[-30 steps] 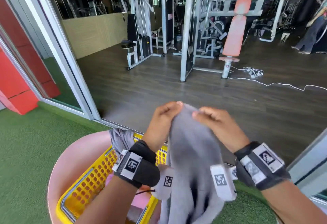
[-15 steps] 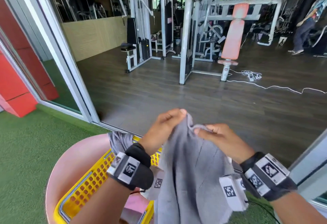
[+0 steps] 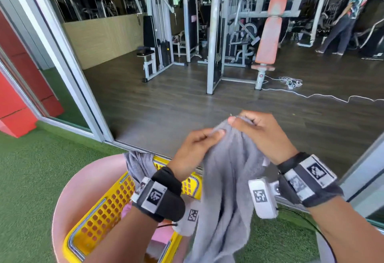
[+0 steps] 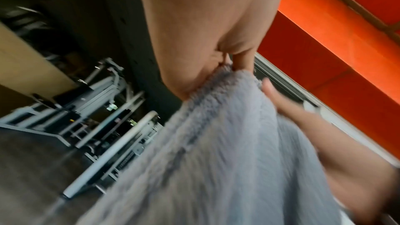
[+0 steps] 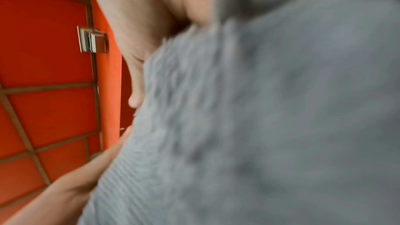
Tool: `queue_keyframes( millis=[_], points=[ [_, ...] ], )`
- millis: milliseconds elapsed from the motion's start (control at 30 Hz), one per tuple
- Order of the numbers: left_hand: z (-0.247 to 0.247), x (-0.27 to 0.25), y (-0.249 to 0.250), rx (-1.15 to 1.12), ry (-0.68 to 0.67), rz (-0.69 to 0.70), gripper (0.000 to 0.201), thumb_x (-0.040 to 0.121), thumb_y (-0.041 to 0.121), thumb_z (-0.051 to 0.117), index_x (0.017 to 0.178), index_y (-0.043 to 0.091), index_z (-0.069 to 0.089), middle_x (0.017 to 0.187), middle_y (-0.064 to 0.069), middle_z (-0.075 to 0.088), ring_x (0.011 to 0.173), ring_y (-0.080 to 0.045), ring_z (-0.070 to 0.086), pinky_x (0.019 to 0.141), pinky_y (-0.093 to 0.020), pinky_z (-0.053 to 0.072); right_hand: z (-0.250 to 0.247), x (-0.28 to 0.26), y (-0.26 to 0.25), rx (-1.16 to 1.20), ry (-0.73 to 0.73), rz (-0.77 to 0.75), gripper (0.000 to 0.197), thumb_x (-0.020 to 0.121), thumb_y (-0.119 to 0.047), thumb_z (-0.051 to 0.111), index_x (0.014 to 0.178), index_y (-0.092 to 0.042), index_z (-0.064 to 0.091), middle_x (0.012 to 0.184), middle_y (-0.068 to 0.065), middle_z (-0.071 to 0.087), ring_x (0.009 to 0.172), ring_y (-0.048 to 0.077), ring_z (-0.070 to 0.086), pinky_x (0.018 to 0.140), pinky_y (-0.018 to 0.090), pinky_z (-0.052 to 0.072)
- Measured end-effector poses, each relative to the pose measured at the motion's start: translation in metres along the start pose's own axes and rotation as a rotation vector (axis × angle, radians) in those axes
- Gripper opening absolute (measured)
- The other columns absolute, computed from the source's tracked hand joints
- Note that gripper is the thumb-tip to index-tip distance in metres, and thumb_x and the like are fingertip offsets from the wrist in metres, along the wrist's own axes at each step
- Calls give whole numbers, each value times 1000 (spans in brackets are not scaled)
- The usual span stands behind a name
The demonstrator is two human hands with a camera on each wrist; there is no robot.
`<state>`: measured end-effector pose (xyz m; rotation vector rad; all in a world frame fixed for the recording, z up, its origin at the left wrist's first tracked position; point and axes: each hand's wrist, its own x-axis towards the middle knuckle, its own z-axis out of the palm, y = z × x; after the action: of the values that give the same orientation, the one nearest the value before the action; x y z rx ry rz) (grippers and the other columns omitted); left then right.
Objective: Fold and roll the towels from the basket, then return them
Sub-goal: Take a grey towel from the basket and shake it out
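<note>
Both hands raised side by side, left hand (image 3: 195, 148) and right hand (image 3: 261, 136) each pinching the top edge of the grey towel (image 3: 226, 190) hanging above the yellow basket (image 3: 99, 217).

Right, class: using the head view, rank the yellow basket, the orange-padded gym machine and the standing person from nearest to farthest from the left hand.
1. Yellow basket: just below the left hand.
2. Orange-padded gym machine: ahead, mid-floor.
3. Standing person: far right, at the back.
</note>
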<state>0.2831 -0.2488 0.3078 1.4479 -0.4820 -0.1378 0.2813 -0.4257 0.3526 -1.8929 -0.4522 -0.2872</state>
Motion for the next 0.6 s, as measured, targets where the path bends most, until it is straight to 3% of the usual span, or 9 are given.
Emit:
queue_keyframes(
  millis=[100,167,233,300,333,367,467,533,600],
  points=[
    [-27,3,0,-96,210,30,39,92,25,56,88,-13,53,85,-16,48,82,-24,43,68,-34,36,2,-18,20,-26,-211,194,41,82,-31,70,57,-14,43,59,-10,32,57,7,29,54,26,22],
    [-29,-3,-1,-64,168,20,37,93,25,56,87,-11,49,84,-15,45,80,-23,42,69,-36,36,0,-26,29,57,-272,258,29,77,-32,73,71,-6,63,68,-6,57,68,9,44,64,30,34],
    [-13,-15,-4,62,-17,-19,26,95,21,55,102,-5,58,97,-11,57,93,-18,51,85,-35,42,-3,-21,25,129,-170,175,22,78,-24,76,90,-6,71,85,6,70,80,10,54,74,31,42],
    [3,-18,-7,115,-133,-71,24,96,15,55,111,-3,62,106,-5,63,99,-15,56,90,-31,45,-3,-12,13,180,-27,67,18,78,-12,77,88,-3,66,80,1,67,77,7,56,72,21,43],
    [6,-17,-5,99,-113,-70,24,96,14,54,108,-5,63,104,-7,65,97,-16,57,87,-31,48,1,-10,10,215,9,47,19,78,-9,76,90,-2,63,79,0,66,77,8,57,72,19,44],
    [4,-13,-4,70,-42,-47,25,96,14,55,105,-7,64,103,-11,66,95,-18,58,85,-34,49,6,-11,12,249,25,54,25,77,-10,77,95,-3,61,82,4,68,80,12,59,74,24,47],
    [-12,-6,-5,-66,160,-6,29,95,15,55,104,-12,61,111,-29,63,100,-27,58,94,-52,44,26,-25,27,418,12,169,46,72,-22,81,113,-15,62,106,21,68,92,26,60,91,51,46],
    [-15,-10,-7,-92,140,-44,34,94,20,57,106,-13,58,110,-27,61,101,-28,56,98,-58,39,32,-27,29,504,35,204,35,73,-12,78,106,-9,66,100,21,69,90,26,60,89,51,45],
    [-7,-20,-8,-74,-8,-103,36,94,26,58,109,-6,61,111,-18,63,104,-27,57,98,-54,42,29,-18,21,468,102,165,13,77,-8,74,89,-6,69,82,15,65,79,22,55,75,43,43]
  ],
)
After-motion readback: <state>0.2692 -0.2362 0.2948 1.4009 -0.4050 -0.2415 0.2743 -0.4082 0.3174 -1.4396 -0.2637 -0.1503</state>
